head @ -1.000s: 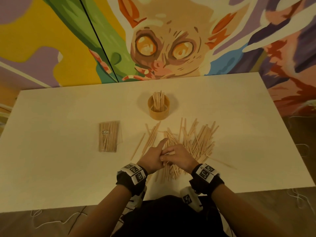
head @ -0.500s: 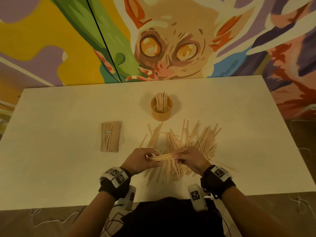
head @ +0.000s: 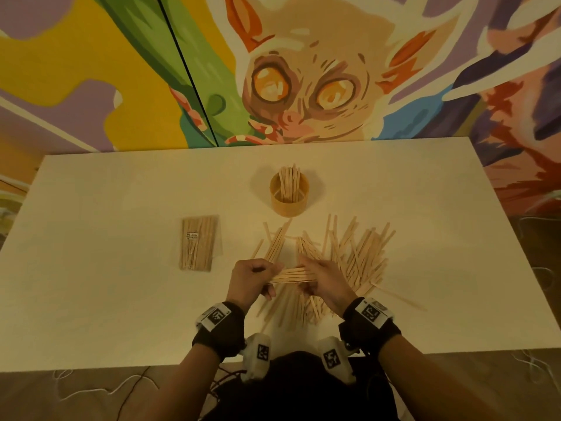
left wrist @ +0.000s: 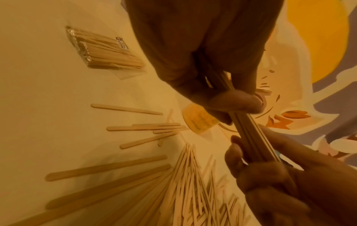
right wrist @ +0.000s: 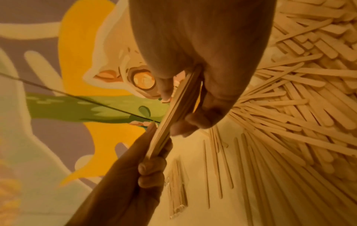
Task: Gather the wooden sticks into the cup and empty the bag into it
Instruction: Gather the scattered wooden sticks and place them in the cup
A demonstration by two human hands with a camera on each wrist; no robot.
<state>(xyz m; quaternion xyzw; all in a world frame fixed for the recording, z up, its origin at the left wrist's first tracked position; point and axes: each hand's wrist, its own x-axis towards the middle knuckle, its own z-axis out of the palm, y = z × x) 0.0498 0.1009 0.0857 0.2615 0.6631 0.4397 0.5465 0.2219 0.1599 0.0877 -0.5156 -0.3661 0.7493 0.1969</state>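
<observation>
A bundle of wooden sticks (head: 292,275) lies crosswise between my two hands, a little above the table. My left hand (head: 253,279) grips its left end and my right hand (head: 323,279) grips its right end. The left wrist view shows the bundle (left wrist: 249,137) pinched under my left thumb; the right wrist view shows the same bundle (right wrist: 173,113) in my right hand's fingers. Under and beyond the hands spreads a loose pile of sticks (head: 355,256). The tan cup (head: 289,194) stands behind the pile with several sticks upright in it. The clear bag of sticks (head: 198,243) lies flat to the left.
The white table (head: 106,299) ends at a painted wall behind the cup. A single stick (head: 397,296) lies apart at the pile's right. Cables trail on the floor along the table's near edge.
My hands were pressed together low on the pile; they have since lifted and drawn apart, with a bundle of sticks now turned crosswise between them.
</observation>
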